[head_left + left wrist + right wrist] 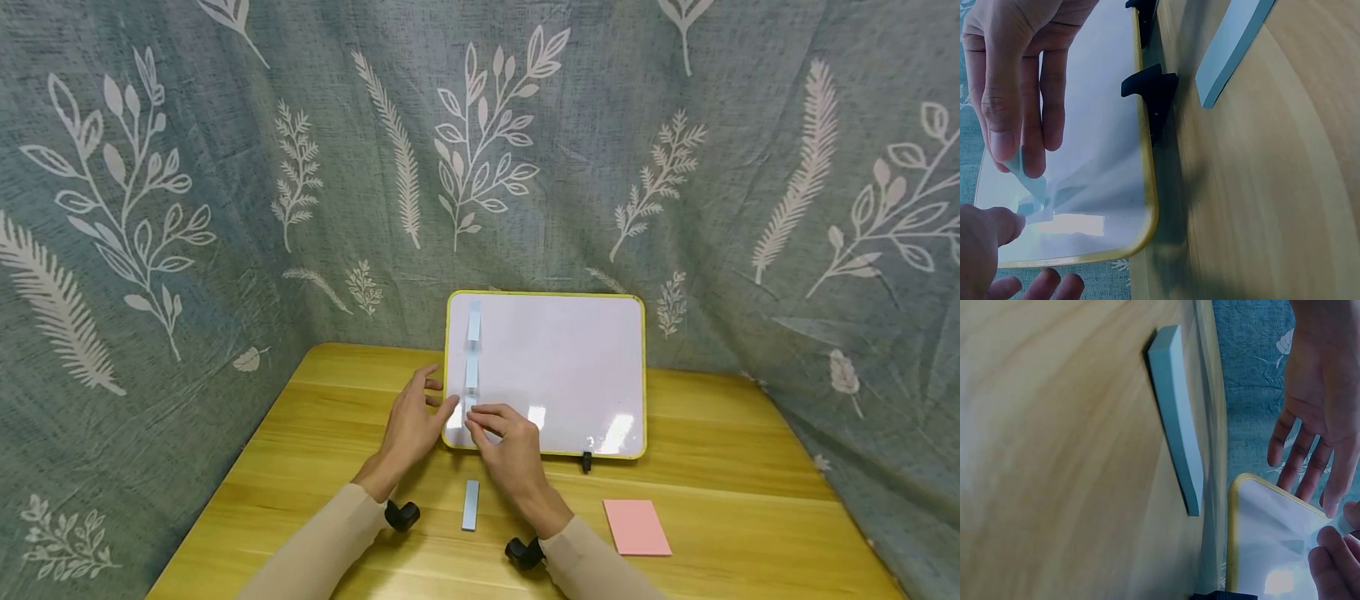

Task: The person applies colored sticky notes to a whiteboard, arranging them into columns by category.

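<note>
Pale blue strip [1032, 184] is pinched in the right hand [512, 448], at the whiteboard's [562, 367] lower left, beneath two stuck strips [474, 325]; left hand [411, 418], fingers loosely extended, is at the board's edge; a blue pad [470, 506] lies on the table [720, 475] in front.

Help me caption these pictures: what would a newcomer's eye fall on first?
Probably the yellow-rimmed whiteboard, at the back of the wooden table before a leaf-patterned curtain. Next, at its left side, the right hand pinching a pale blue strip below two other strips, with the left hand close by at the board's edge. The pink pad also stands out, lying right of both hands.
</note>
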A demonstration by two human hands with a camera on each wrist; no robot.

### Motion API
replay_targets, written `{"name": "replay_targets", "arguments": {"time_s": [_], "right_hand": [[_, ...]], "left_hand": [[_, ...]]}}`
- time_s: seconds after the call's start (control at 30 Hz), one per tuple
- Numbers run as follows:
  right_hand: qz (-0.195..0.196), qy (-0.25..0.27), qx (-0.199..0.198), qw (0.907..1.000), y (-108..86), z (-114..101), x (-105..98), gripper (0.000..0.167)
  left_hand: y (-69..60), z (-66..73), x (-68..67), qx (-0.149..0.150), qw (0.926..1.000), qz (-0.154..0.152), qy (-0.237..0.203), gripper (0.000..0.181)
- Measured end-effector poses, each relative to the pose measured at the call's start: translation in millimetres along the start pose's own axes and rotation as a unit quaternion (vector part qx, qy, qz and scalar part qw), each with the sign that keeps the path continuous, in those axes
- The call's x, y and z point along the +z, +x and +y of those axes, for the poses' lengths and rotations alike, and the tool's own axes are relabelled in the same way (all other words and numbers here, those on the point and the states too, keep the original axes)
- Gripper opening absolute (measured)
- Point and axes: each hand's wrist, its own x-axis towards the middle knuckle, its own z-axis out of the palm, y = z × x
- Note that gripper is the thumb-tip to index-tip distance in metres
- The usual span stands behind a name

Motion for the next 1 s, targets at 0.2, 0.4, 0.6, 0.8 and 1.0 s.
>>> {"name": "replay_targets", "arguments": {"time_s": [0.2, 0.4, 0.6, 0.8, 1.0], "right_hand": [[-0.002, -0.005, 0.004, 1.0000, -0.7, 1, 2, 0.013], [-0.003, -0.006, 0.004, 1.0000, -1.0, 1, 3, 0.014], [-0.007, -0.004, 0.006, 1.0000, -3.1, 3, 6, 0.014], [-0.008, -0.014, 0.007, 0.9998, -3.7, 5, 8, 0.014], [-0.014, -0.011, 0.013, 0.9998, -3.8, 5, 8, 0.016]], "left_hand": [[4.7, -1.2, 3.4, 0.002, 0.9999, -0.002, -0.010, 0.071], [6.6, -2.3, 6.7, -0.001, 1.0000, -0.003, -0.009, 0.073], [8.0, -4.0, 9.7, 0.009, 0.9999, 0.005, -0.009, 0.079], [10.8, -5.1, 12.0, 0.032, 0.9994, 0.016, -0.003, 0.084], [13.9, -5.3, 14.5, 0.031, 0.9994, 0.016, -0.003, 0.093]]}}
